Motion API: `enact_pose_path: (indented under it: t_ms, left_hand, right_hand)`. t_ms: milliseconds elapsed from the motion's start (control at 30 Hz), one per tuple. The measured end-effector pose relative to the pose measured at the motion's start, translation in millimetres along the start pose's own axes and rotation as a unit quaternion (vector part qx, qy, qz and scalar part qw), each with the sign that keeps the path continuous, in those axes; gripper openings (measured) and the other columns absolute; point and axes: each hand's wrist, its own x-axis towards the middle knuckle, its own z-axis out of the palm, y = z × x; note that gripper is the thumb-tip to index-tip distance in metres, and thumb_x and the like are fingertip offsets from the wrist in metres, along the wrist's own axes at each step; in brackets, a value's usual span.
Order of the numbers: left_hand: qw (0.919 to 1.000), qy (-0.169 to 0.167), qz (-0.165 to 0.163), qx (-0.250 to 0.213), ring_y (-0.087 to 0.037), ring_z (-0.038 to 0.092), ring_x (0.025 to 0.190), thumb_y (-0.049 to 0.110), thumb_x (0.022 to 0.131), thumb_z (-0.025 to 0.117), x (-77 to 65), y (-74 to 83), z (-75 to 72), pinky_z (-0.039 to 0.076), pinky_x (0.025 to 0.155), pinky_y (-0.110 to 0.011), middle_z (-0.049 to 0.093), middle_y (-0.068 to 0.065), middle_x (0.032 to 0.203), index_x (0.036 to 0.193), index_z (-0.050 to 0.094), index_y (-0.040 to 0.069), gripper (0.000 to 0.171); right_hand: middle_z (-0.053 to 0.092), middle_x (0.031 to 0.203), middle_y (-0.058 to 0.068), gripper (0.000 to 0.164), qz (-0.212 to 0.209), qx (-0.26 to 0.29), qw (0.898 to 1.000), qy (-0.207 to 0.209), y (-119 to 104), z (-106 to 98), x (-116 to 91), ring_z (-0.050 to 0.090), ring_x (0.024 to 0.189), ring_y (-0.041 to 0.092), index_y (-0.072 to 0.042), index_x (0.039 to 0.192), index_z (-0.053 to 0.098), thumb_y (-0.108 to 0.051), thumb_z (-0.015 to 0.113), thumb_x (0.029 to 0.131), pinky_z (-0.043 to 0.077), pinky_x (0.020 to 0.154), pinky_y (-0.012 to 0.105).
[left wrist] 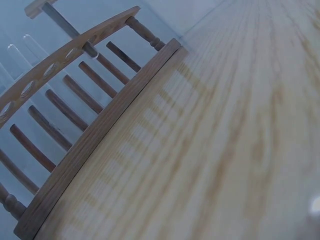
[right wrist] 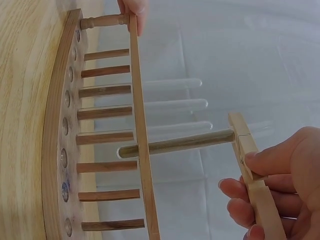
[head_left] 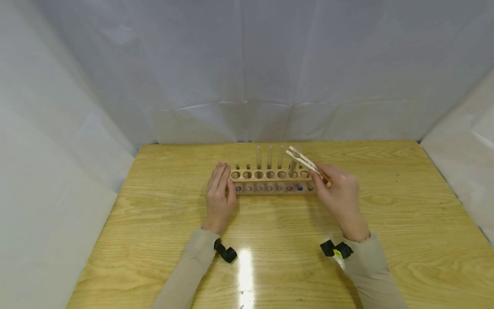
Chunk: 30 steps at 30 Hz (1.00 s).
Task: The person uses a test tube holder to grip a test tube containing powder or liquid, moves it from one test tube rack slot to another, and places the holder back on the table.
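A wooden test tube rack (head_left: 262,181) stands on the table with a row of round holes along its upper bar. My left hand (head_left: 219,195) holds the rack's left end, thumb in front. My right hand (head_left: 339,195) grips a wooden test tube clamp (right wrist: 264,200) between thumb and fingers. The clamp's jaws are around the top of a glass test tube (right wrist: 192,142). That tube passes, slightly tilted, through a hole toward the right of the upper bar; its rounded bottom hangs above the rack's base (right wrist: 52,130).
Behind the holes, three clear test tubes (right wrist: 175,105) stand upside down on the rack's pegs. Other pegs (right wrist: 110,195) are bare. A blue mark (head_left: 299,188) shows in a base hollow. The wooden table (head_left: 173,266) reaches pale sheeting (head_left: 193,77) behind and at both sides.
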Motion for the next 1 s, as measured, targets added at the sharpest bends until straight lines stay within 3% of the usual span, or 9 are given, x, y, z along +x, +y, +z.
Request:
enact_pose_path:
  t_ms: [267,500,767,1000]
  left_hand:
    - [0.9999,-0.003,-0.009,-0.006,-0.043,0.053,0.126,0.000,0.096,0.051,0.2,0.8,-0.8,0.041,0.108,-0.052,0.061,-0.030,0.125,0.126,0.062,-0.011,0.034]
    - [1.0000,0.004,0.003,-0.003,-0.048,0.056,0.120,0.002,0.097,0.050,0.1,-0.2,-0.1,0.042,0.108,-0.051,0.062,-0.031,0.124,0.126,0.062,-0.010,0.034]
    - [1.0000,0.003,-0.004,-0.002,-0.038,0.052,0.129,0.009,0.101,0.047,0.6,0.9,-0.3,0.041,0.110,-0.048,0.062,-0.029,0.124,0.126,0.062,-0.010,0.035]
    - [1.0000,0.005,-0.004,0.001,-0.036,0.052,0.130,0.010,0.101,0.047,-0.5,0.1,0.4,0.042,0.109,-0.049,0.062,-0.028,0.125,0.126,0.063,-0.009,0.035]
  right_hand:
    - [0.071,0.075,0.014,0.019,-0.003,0.002,1.000,0.007,-1.0,-1.5,1.1,0.054,0.051,0.014,0.004,0.101,0.075,-0.002,0.078,0.083,0.037,0.043,0.026]
    - [0.070,0.076,0.015,0.021,-0.003,0.016,1.000,0.024,-2.0,-4.9,2.5,0.056,0.051,0.015,0.005,0.102,0.075,0.001,0.078,0.082,0.039,0.043,0.026]
    - [0.072,0.078,0.015,0.020,-0.005,0.030,0.999,0.031,-4.0,-8.7,4.4,0.056,0.051,0.015,0.006,0.102,0.075,0.001,0.077,0.083,0.038,0.044,0.023]
    - [0.071,0.075,0.014,0.020,-0.009,0.055,0.997,0.047,-6.5,-10.5,5.8,0.057,0.049,0.015,0.005,0.102,0.075,0.005,0.077,0.082,0.040,0.042,0.020]
